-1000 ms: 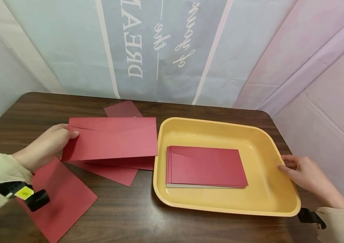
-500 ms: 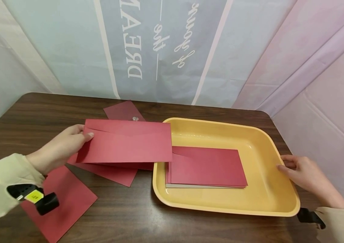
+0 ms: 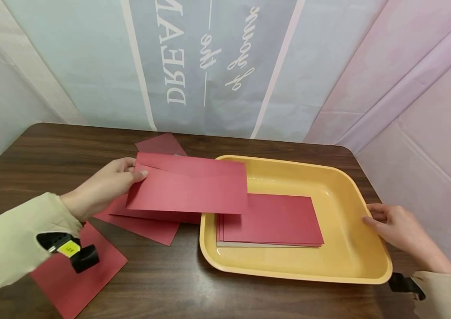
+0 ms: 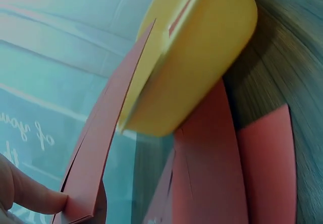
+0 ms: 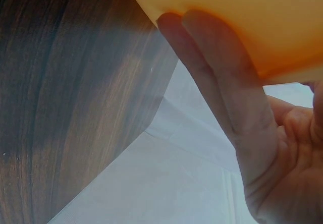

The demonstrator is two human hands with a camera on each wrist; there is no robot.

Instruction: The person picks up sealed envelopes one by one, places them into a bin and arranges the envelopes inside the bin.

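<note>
My left hand point(image 3: 106, 185) pinches the left end of a red envelope point(image 3: 189, 184), thumb on top. The envelope is held up, its right end over the left rim of a yellow tray point(image 3: 352, 248). In the left wrist view the raised envelope point(image 4: 103, 128) is seen nearly edge-on, apart from the tray wall point(image 4: 202, 52). A stack of red envelopes point(image 3: 279, 221) lies in the tray, its upper left part hidden. My right hand point(image 3: 402, 235) grips the tray's right rim, thumb inside; the right wrist view shows fingers point(image 5: 227, 77) against the outer wall.
More red envelopes point(image 3: 149, 228) lie overlapped under the raised one, left of the tray. A darker red envelope point(image 3: 161, 142) lies behind them. Another red sheet or envelope point(image 3: 86, 279) lies nearer, under my left wrist. A fabric backdrop point(image 3: 225, 66) stands behind the table point(image 3: 169, 288).
My left hand has carried the red envelope rightward, from left of the tray to over its left rim and part of the stack. My right hand has stayed on the tray's rim.
</note>
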